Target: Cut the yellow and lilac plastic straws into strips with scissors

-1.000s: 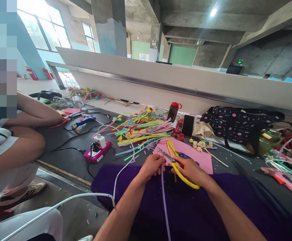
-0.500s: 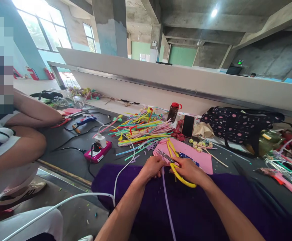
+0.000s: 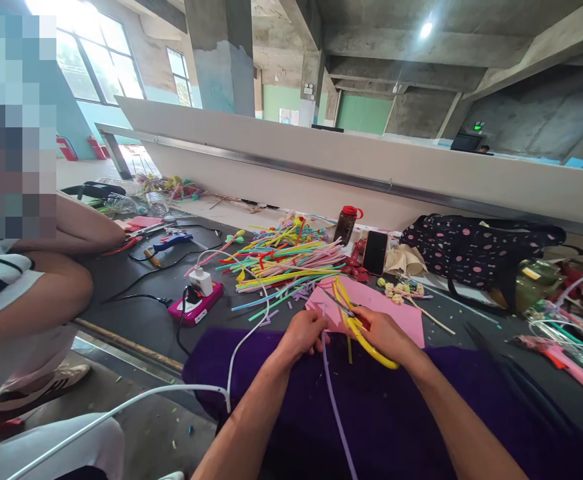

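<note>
My left hand point(image 3: 304, 333) is closed, its thumb and fingers pinching a long lavender pipe cleaner point(image 3: 335, 407) that hangs down over dark purple cloth. A short piece of the pipe cleaner pokes up above the fingertips. In my right hand point(image 3: 384, 333) are scissors point(image 3: 339, 303) with a yellow handle loop, their blades pointing up and left, apart from the pipe cleaner. Behind the scissors, a pink sheet point(image 3: 404, 317) lies on the table, with yellow strips point(image 3: 340, 291) on it. Small lavender cut pieces point(image 3: 299, 293) are scattered to its left.
A pile of coloured pipe cleaners point(image 3: 286, 260) lies ahead. Around it are a magenta power strip point(image 3: 196, 308) with a white cable, a bottle point(image 3: 345, 227), a phone point(image 3: 374, 252) and a patterned bag point(image 3: 471, 257). A pink glue gun point(image 3: 571, 367) lies right. Another person sits at left.
My right hand has moved slightly right with the scissors, drawing the blades away from my left hand. My left hand still pinches the lavender pipe cleaner.
</note>
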`<state>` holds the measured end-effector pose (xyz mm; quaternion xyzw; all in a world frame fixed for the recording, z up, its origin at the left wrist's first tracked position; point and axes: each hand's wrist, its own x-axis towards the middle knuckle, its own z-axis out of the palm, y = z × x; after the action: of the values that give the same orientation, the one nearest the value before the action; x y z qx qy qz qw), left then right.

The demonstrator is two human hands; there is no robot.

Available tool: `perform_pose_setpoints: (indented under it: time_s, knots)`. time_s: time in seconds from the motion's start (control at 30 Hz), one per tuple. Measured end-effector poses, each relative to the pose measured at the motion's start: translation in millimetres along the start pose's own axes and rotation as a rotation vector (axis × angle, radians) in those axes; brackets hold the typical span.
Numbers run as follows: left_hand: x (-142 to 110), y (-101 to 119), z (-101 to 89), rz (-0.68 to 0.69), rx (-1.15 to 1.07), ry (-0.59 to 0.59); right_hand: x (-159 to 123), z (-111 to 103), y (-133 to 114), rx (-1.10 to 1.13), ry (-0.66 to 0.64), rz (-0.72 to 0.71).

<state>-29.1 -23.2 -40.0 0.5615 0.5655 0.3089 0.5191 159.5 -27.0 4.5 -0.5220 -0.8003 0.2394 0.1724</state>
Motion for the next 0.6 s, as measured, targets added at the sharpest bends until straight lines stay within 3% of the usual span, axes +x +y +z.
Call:
perform_pose_setpoints:
  time_s: [0.13, 0.27, 0.6]
  knots:
    - [3.0, 1.6, -1.3, 0.051, -0.181, 0.091, -7.7, -10.4, 0.2, 0.007, 0.017, 0.019]
    - [2.6, 5.0, -2.6, 0.100, -0.315, 0.065, -12.8, -8.8, -7.5, -0.026, -0.043, 0.055]
    - [-0.1, 4.5, 0.5, 0.130, -0.255, -0.005, -13.8, -0.8, -16.8, -0.065, -0.061, 0.034]
